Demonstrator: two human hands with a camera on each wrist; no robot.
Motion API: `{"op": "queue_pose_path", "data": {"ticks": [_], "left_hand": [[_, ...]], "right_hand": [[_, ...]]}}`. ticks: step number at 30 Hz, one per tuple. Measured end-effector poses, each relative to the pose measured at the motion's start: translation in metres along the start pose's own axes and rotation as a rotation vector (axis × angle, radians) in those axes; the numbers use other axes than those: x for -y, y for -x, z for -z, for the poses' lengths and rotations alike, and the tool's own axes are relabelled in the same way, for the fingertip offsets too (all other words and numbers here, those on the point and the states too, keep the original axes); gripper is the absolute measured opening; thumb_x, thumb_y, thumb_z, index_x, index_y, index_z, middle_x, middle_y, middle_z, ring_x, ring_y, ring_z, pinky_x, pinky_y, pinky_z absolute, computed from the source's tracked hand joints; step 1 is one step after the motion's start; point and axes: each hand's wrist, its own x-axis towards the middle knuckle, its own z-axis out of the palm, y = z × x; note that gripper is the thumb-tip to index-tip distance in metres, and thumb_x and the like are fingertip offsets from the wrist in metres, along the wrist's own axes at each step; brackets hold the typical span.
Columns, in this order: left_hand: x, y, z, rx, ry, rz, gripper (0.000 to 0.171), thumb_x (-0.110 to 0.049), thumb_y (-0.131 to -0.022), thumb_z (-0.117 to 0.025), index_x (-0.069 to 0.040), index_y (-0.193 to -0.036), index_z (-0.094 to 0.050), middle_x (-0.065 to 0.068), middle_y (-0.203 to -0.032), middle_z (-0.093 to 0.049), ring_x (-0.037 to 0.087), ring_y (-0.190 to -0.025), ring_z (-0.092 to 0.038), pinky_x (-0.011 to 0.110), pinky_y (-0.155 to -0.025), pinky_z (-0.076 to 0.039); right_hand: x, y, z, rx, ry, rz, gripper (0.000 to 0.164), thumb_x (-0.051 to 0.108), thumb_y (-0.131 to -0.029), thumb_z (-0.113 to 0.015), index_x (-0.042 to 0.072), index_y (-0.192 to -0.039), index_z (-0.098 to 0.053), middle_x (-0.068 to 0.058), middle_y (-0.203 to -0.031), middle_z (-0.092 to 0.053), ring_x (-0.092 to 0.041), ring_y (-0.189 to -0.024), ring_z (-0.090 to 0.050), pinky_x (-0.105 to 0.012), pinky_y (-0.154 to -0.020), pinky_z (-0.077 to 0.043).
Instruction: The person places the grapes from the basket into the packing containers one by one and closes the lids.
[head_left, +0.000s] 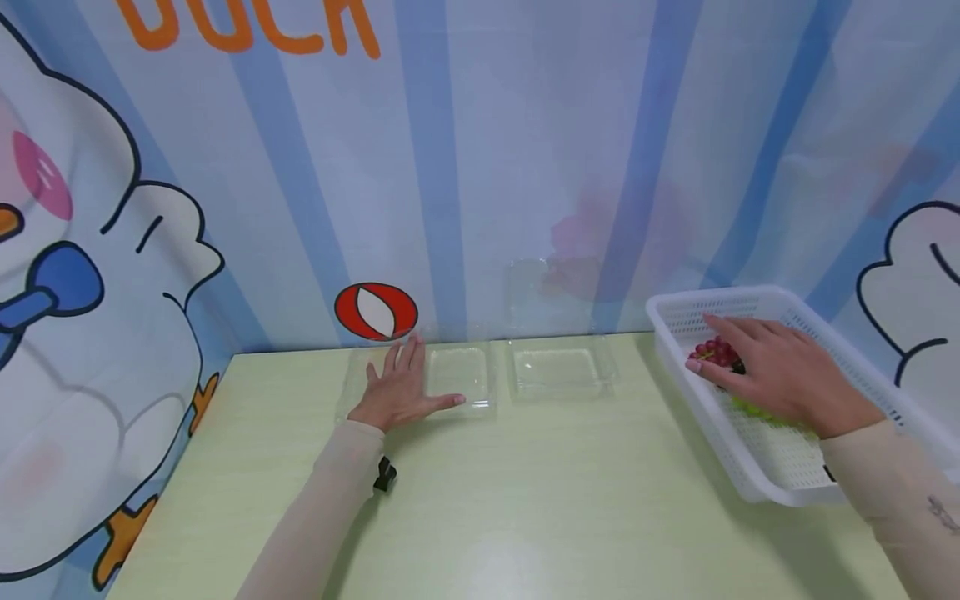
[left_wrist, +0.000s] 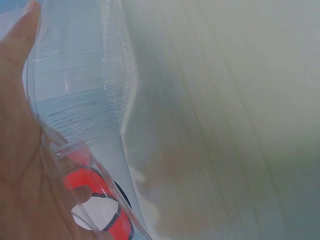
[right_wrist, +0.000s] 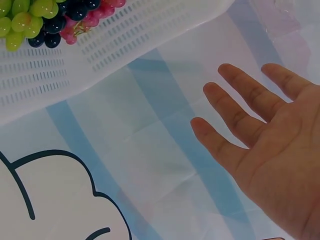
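My left hand (head_left: 401,387) lies spread across a clear plastic clamshell box (head_left: 459,371) near the table's back edge. In the left wrist view the palm and thumb (left_wrist: 26,32) are against the clear box (left_wrist: 80,65). A second clear clamshell box (head_left: 558,367) stands just to the right with its lid raised. At the right, my right hand (head_left: 780,371) hovers over a white plastic basket (head_left: 738,475), fingers extended and holding nothing. Under it are red grapes (head_left: 716,353), partly hidden, and green grapes (head_left: 765,412); the right wrist view adds black grapes (right_wrist: 55,24).
A pale table (head_left: 525,500) spans the front. Behind it hangs a blue striped backdrop (head_left: 495,167) with cartoon drawings, close to the back edge. A small black clip-like item (head_left: 386,475) is at the left sleeve.
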Motion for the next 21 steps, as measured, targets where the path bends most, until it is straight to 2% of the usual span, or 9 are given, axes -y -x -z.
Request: {"op": "queue_pose_path", "data": {"ticks": [21], "left_hand": [[0.002, -0.001, -0.003, -0.016, 0.043, -0.008, 0.131, -0.090, -0.074, -0.053, -0.008, -0.164, -0.006, 0.010, -0.172, -0.003, 0.043, -0.155, -0.005, 0.081, -0.110, -0.005]], "right_hand": [[-0.032, -0.018, -0.005, 0.125, 0.026, -0.040, 0.088, 0.067, -0.099, -0.045, 0.003, -0.158, -0.033, -0.035, -0.147, -0.044, -0.057, -0.128, -0.044, -0.075, -0.102, -0.034]]}}
